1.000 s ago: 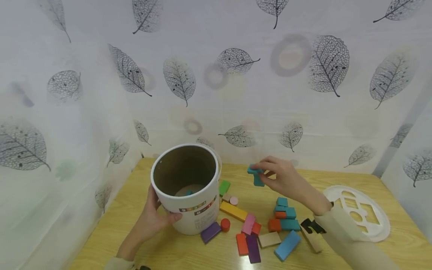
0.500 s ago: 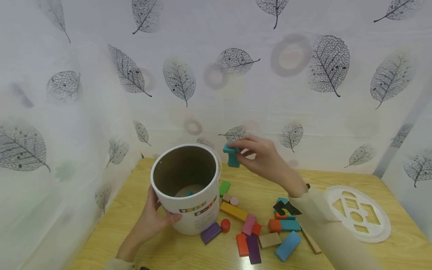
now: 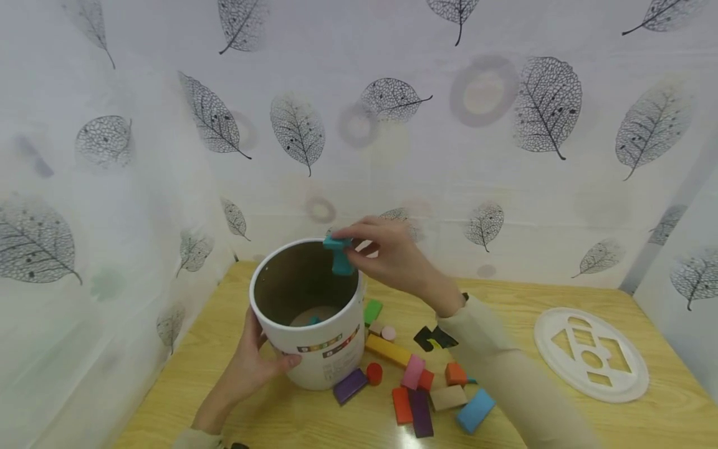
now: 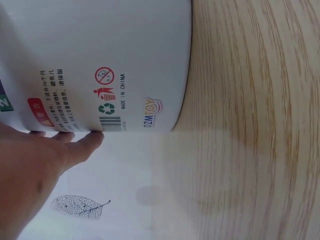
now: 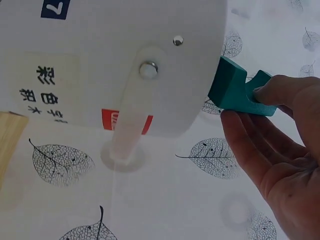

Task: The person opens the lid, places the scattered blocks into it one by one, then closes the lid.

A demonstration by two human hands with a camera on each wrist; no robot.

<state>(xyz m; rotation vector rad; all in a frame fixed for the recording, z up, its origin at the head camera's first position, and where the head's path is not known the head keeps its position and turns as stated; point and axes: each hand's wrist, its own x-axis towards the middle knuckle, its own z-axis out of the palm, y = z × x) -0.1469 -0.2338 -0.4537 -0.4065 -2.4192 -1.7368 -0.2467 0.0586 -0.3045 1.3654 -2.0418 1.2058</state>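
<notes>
A white bucket with a brown inside stands at the left of the table. My left hand grips its near left side, thumb in front; in the left wrist view the fingertips lie along the printed wall. Between thumb and fingers, my right hand pinches a teal toy block with a curved notch. In the head view that block overlaps the bucket's far right rim, close over the opening. Deep in the bucket lies a small teal piece, partly visible.
Right of the bucket, several coloured blocks lie scattered, among them a yellow bar, a purple block and a blue block. A white lid with shaped cut-outs rests at the right. My right sleeve hides some blocks.
My right hand has carried the teal block left and upward from above the table to the bucket's rim. The left hand and bucket have stayed in place.
</notes>
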